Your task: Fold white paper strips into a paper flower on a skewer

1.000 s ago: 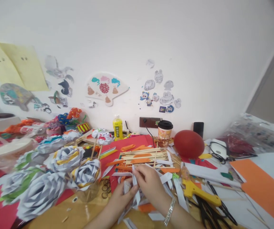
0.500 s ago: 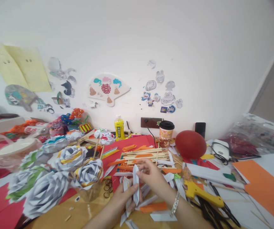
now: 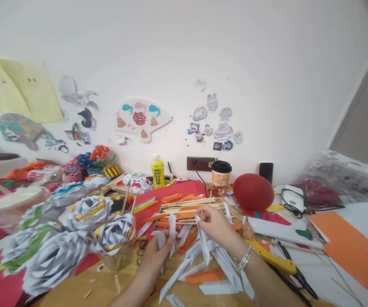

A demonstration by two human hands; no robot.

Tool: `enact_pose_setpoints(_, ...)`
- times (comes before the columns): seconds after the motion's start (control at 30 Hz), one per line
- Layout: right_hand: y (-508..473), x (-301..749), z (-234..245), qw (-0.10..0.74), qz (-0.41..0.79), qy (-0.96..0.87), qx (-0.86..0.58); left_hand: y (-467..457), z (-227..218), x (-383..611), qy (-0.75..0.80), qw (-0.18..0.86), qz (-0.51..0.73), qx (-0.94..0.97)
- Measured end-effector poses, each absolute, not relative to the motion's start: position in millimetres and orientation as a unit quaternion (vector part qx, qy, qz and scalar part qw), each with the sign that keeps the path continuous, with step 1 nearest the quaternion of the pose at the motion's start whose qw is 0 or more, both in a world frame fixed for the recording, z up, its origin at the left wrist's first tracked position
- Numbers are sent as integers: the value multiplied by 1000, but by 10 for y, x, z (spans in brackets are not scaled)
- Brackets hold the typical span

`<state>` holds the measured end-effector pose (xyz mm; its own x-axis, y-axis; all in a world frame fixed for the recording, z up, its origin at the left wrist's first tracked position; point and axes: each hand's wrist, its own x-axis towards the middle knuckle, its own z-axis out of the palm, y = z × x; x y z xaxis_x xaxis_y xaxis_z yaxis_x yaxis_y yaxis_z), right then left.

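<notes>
Two hands work low in the middle of the frame. The left hand (image 3: 156, 258) is closed on an upright strip (image 3: 172, 222) of folded white paper, thumb against fingers, with the strip's tip poking above them. The right hand (image 3: 217, 224), a little higher and to the right, pinches the top end of a slanted strip (image 3: 204, 245) — white too — which hangs down toward the loose pile (image 3: 225, 266) of similar strips on the table (image 3: 113, 290). The two held strips are near each other but apart. A bracelet (image 3: 244, 259) sits on the right wrist. An orange scrap (image 3: 205, 276) lies in the pile, below the right hand.

Just behind the hands, a bundle of sticks (image 3: 187, 204) lies on red paper (image 3: 177, 189). Farther up at the centre stand a yellow bottle (image 3: 158, 171) and a lidded cup (image 3: 221, 179), with a red ball (image 3: 253, 192) to the cup's right. At the left of the frame, paper flowers (image 3: 86, 213) crowd together. At the lower right, a glue gun (image 3: 276, 261) and scissors (image 3: 301, 279) lie beside the right forearm, and an orange sheet (image 3: 353, 247) lies at the far right edge. A paper fan (image 3: 141, 118) is stuck on the wall — above and a little left of the bottle.
</notes>
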<state>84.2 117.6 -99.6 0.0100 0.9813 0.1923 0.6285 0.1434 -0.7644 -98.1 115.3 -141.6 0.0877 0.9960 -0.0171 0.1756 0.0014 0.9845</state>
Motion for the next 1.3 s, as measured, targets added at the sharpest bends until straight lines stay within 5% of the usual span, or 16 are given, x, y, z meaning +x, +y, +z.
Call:
enact_pose_setpoints(0.2, 1147, 770, -1140, 220, 16, -790, -573, 1252, -1429, -1075, 582, 316, 425, 618)
enact_pose_setpoints(0.53, 1268, 506, -1448, 92, -154, -869, -461, 1274, -1440, -1142, 575, 303, 446, 615)
enact_pose_setpoints(0.93, 1300, 672, -1332, 116, -172, -885, -418, 1195, -1365, -1070, 556, 309, 466, 616)
enact_pose_setpoints(1.13, 1164, 679, -1053, 272, 9, -824, -497, 1181, -1397, -1060, 542, 349, 449, 618)
enact_pose_setpoints(1.3, 1055, 585, -964, 283, 141, -767, -559, 1114, -1372, -1019, 489, 392, 445, 640)
